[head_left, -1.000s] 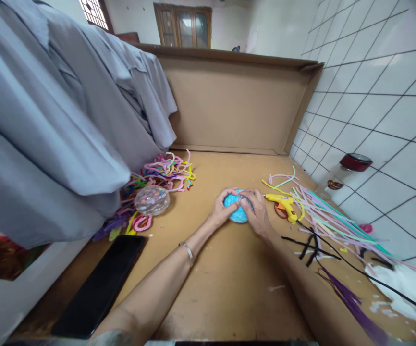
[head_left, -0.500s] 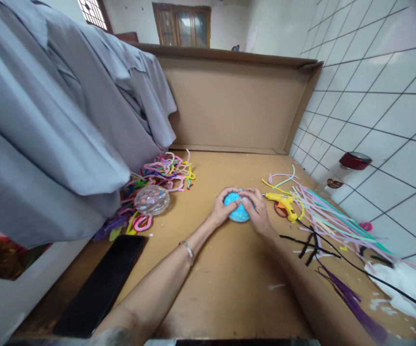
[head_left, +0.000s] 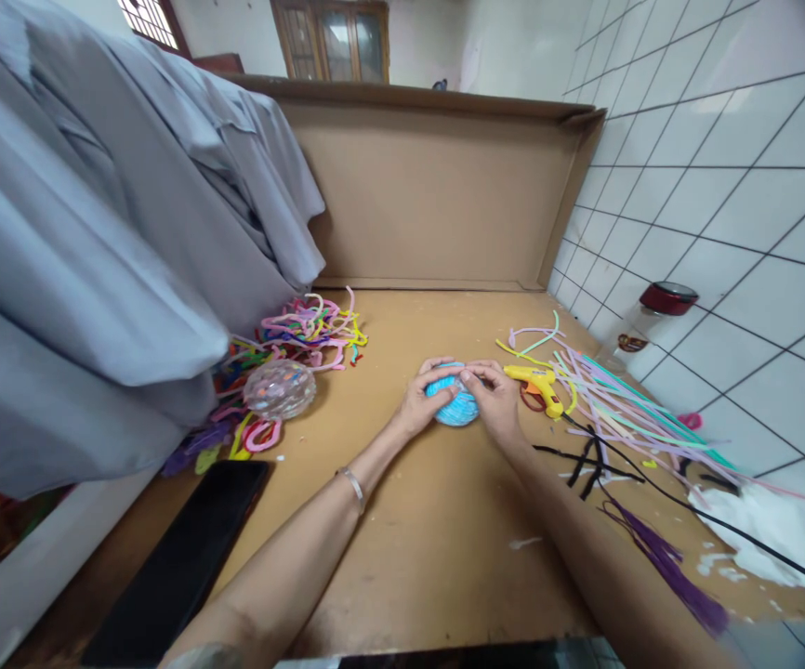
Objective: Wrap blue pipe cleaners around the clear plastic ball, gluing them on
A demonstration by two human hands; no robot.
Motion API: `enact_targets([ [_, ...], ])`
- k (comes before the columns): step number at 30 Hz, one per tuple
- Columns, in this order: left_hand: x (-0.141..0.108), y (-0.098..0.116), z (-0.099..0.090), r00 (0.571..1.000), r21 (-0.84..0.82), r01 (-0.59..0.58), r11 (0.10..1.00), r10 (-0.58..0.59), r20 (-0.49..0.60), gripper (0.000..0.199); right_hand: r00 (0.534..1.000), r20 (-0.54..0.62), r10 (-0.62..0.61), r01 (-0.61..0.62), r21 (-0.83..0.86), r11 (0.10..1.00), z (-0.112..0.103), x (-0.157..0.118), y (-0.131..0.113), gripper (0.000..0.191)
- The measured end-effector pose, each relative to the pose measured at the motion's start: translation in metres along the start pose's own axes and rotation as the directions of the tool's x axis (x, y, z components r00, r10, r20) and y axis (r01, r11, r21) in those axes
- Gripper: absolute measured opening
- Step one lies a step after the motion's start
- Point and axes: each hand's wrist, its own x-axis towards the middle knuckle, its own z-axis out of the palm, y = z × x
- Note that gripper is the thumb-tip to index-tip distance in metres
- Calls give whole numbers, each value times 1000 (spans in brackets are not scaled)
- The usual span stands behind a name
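The blue ball (head_left: 455, 407) sits low over the middle of the counter (head_left: 402, 557), the left hand (head_left: 425, 398) and right hand (head_left: 494, 398) curled closed around it. Right lies a glue gun (head_left: 539, 386); left, a glass bowl (head_left: 280, 388); far, a cardboard panel (head_left: 430, 195); tiled wall (head_left: 737, 223) right.

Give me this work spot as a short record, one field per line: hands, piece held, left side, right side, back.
left hand: cupped around the round, ribbed blue piece
right hand: fingers on the same piece
left side: multicoloured heap of bent fuzzy strips, clear round faceted container, flat black slab resembling a phone
right side: yellow glue gun, loose pastel strips, crossed black strips, purple tassel, clear red-lidded jar
back: upright brown cardboard panel
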Motion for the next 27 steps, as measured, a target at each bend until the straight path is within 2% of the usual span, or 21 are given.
enact_targets([
  [14,0,0,1,1000,4,-18,1000,17,22,29,1000,1,-16,16,45,999,-2,2,-8,10],
  [19,0,0,-1,999,-19,-6,1000,6,36,30,998,-13,59,-57,116,992,-1,2,-5,9],
  [24,0,4,-1,999,-11,14,1000,-14,43,25,970,-42,241,-221,267,938,-2,8,-1,15],
  [27,-1,4,0,1000,-7,21,1000,-21,19,33,972,-74,223,-198,252,947,-5,11,-1,17],
])
